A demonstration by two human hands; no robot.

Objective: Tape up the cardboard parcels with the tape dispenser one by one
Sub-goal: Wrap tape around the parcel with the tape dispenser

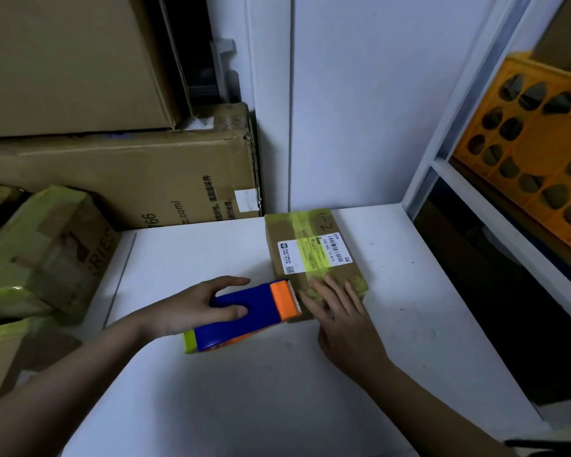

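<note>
To the left of the left hand [195,306], several taped cardboard parcels [43,252] sit stacked, apparently finished. Under the flat, straight fingers of the right hand [340,321] lies a small labelled parcel [314,255], one yellow-green tape strip already lengthwise across it. The left hand grips the blue-and-orange tape dispenser [251,311], its blade touching that parcel's near edge; further strips probably remain.
</note>
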